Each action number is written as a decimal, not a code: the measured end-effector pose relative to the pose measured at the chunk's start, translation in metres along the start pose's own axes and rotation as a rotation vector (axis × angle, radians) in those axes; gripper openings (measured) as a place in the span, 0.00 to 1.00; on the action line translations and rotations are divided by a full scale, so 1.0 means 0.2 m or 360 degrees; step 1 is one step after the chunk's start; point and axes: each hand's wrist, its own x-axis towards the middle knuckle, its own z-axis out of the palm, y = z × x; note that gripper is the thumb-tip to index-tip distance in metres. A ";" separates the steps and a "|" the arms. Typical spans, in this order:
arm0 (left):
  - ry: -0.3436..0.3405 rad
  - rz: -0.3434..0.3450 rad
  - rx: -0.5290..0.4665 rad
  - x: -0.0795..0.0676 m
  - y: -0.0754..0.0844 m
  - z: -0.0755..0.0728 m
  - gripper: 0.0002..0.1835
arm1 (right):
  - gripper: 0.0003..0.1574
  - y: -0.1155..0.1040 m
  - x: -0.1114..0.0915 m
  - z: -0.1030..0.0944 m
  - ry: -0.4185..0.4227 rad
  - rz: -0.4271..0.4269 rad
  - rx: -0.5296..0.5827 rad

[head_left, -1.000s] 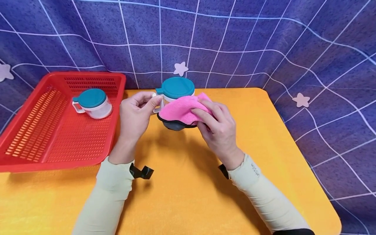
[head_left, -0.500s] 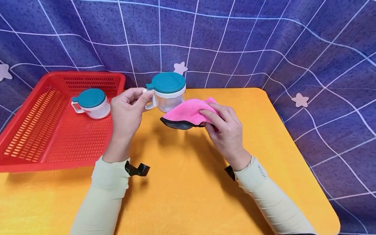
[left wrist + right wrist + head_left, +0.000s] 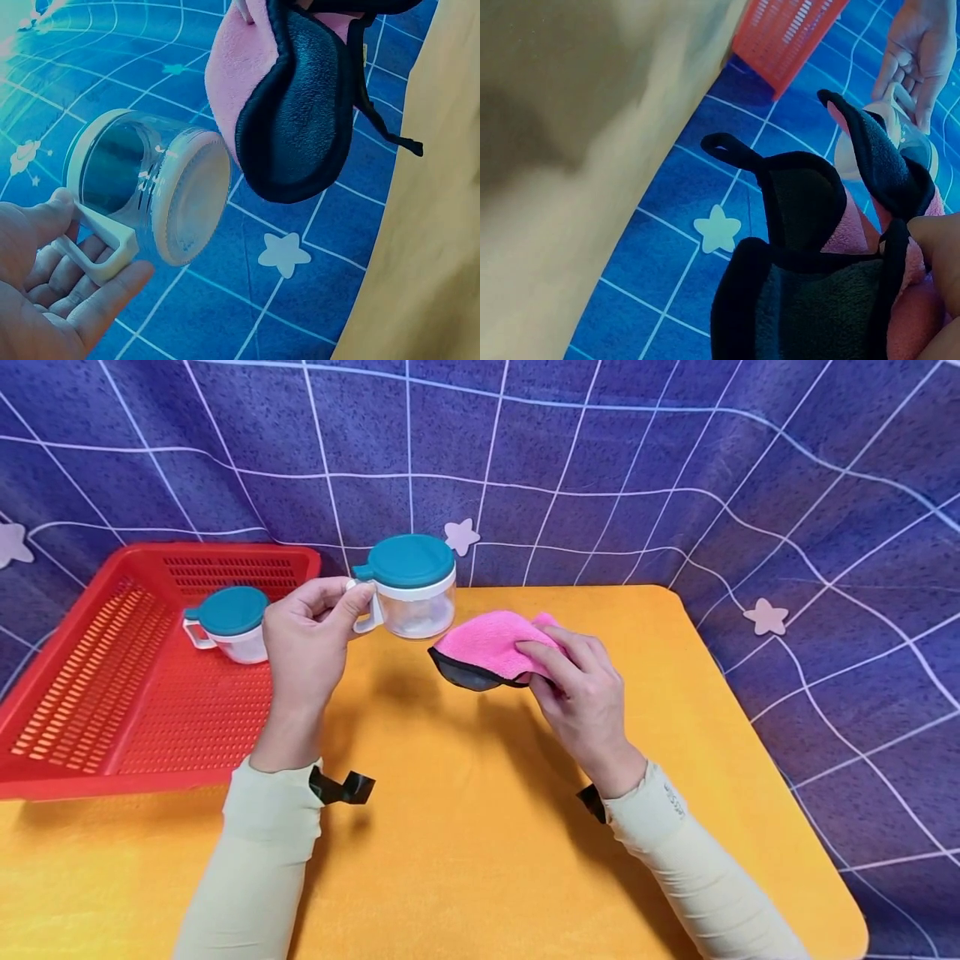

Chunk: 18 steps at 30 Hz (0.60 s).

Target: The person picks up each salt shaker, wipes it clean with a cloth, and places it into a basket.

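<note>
My left hand (image 3: 307,635) pinches the white handle of a clear seasoning jar (image 3: 416,606) with a teal lid, held up over the table's back edge. The left wrist view shows the jar (image 3: 154,184) tipped on its side, its ribbed round base facing the camera. To the right, my right hand (image 3: 581,697) grips a folded pink cloth (image 3: 495,639) with a black border and a dark grey underside. In the right wrist view the cloth (image 3: 817,292) hangs in several folds, with a black loop at one corner. A small gap separates jar and cloth in the head view.
A red perforated plastic basket (image 3: 187,727) stands on the left of the yellow table (image 3: 465,843). Inside it sits a second jar (image 3: 236,618) of the same kind, partly behind my left hand. A blue grid-patterned curtain (image 3: 600,460) with star shapes rises behind the table.
The jar has moved left and up in my left hand, out from behind the cloth. My right hand has drawn the cloth slightly right, so the two are now apart.
</note>
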 end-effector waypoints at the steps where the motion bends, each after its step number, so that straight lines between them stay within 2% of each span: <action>1: -0.0003 -0.0004 -0.0010 0.00 0.00 0.00 0.15 | 0.19 0.00 0.00 0.00 0.0000 0.0004 -0.0003; 5: -0.0023 0.0015 -0.0021 -0.01 0.00 0.03 0.14 | 0.17 -0.01 0.02 0.00 0.0009 0.0044 0.0057; 12: -0.0078 0.0077 0.0045 -0.05 0.00 0.10 0.15 | 0.16 -0.08 0.07 0.03 0.0048 0.0209 0.0276; 18: -0.0094 0.0128 0.0097 -0.06 0.00 0.15 0.16 | 0.17 -0.12 0.12 0.05 0.0081 0.0237 0.0292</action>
